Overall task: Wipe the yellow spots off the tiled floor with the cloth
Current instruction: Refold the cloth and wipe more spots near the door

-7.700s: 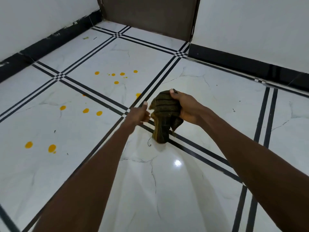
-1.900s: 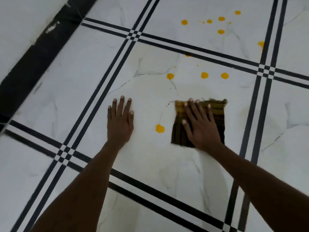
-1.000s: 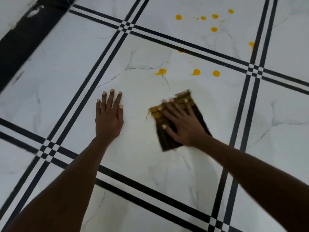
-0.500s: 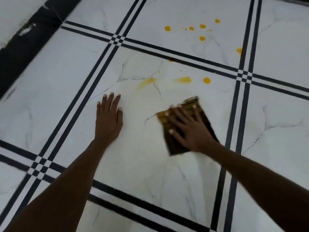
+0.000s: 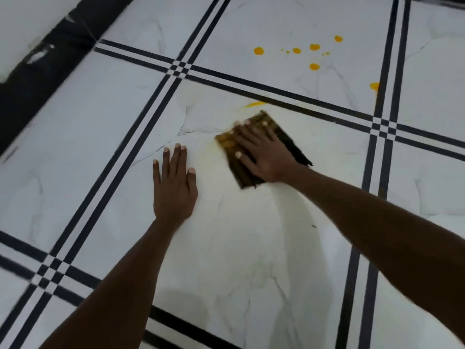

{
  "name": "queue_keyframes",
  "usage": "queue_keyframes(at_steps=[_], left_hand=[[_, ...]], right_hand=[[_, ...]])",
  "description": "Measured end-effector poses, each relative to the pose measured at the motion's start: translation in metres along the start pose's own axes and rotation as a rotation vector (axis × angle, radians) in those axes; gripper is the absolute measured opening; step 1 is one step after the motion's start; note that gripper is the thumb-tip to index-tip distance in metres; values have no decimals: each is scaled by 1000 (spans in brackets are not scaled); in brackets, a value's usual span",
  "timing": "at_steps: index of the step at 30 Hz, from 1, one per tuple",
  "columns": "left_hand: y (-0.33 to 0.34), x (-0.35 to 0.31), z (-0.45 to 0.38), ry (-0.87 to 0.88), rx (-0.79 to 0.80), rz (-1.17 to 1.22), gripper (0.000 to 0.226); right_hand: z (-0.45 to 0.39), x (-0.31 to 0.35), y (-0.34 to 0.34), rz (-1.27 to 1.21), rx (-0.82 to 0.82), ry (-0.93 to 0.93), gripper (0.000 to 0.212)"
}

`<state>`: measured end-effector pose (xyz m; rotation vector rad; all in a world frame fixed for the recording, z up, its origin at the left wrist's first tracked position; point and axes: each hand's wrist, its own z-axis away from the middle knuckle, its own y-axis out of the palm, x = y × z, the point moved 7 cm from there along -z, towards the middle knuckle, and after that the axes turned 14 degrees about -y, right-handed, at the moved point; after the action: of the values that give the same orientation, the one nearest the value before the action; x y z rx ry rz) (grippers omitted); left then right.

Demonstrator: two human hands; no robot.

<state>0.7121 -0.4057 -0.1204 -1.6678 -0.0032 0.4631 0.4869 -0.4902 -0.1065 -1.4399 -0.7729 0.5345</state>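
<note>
The right hand [image 5: 264, 153] lies flat, fingers spread wide, pressing a folded cloth [image 5: 261, 149] against the tiled floor [image 5: 100, 122]. The cloth is dark brown with yellowish stripes and is partly blurred; no label, brand or writing can be read on it or anywhere else in view. It sits in the upper part of the central white tile, just below the black double line that bounds the tile's far edge. A yellow smear [image 5: 255, 104] lies on the floor just beyond the cloth's far corner, close to that line, and a faint yellowish film shows on the tile beside the cloth's left edge.

The left hand [image 5: 175, 183] rests palm down on the same tile, fingers extended and close together, holding nothing, near the cloth but not touching it.

A group of round yellow spots [image 5: 314, 47] is on the next tile beyond the black line, well apart from the cloth. One more yellow spot [image 5: 374, 85] lies at that tile's right edge against the vertical black lines. A black skirting board [image 5: 32, 79] runs along the upper left under a white wall.
</note>
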Motion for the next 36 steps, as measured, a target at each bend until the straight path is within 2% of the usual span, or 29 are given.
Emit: queue_keyframes(at_steps=[3,4,5,6,9,12,14,16,18,19,20,21,24,27,29,32,34,35,36], left_hand=[[-1,2,-2,-30,-61,-58,63],[2,2,-2,-29,-63,-77,65],[4,2,-3,-37,-51,-89,65],[5,3,-2,-48,-33,-94,66],[8,7,-3,-67,-10,-102,65],[5,5,-3,-69,8,-94,63],[0,4,-1,-75,18,-87,63],[-2,2,0,-75,26,-74,63],[-1,2,-1,-76,30,-51,62],[0,4,0,-80,28,-45,62],[0,5,-1,-84,20,-45,62],[1,4,-3,-87,22,-45,61],[2,5,-1,-95,12,-81,61],[5,10,-1,-117,2,-104,60],[5,10,-1,-119,-11,-101,60],[3,10,-2,-127,-13,-83,60],[4,8,-2,-129,-8,-87,60],[3,7,-3,-134,-3,-85,60],[2,9,-2,-143,11,-77,60]], right_hand=[[-4,-91,-16,-53,-74,500,67],[-14,-100,-16,-80,-57,593,66],[-30,-96,-17,-95,-50,600,65],[-48,-79,-17,-93,-48,527,64],[-99,-2,-7,-59,-10,140,65],[-72,65,7,-30,61,-157,63],[-26,65,9,3,76,-243,59],[9,9,-3,3,4,-44,58],[49,-51,-17,-5,-66,358,61],[65,-57,-18,-14,-92,505,62],[71,-42,-17,-4,-112,569,62],[67,-14,-15,17,-112,538,62],[5,75,4,-24,-44,173,61],[-85,67,2,-78,31,-20,65],[-109,10,-1,-39,70,67,73],[-54,-79,-13,-34,-67,449,68],[4,-71,-13,-81,-107,608,65],[22,-40,-9,-52,-75,594,64],[31,4,-1,-9,-53,496,63]])
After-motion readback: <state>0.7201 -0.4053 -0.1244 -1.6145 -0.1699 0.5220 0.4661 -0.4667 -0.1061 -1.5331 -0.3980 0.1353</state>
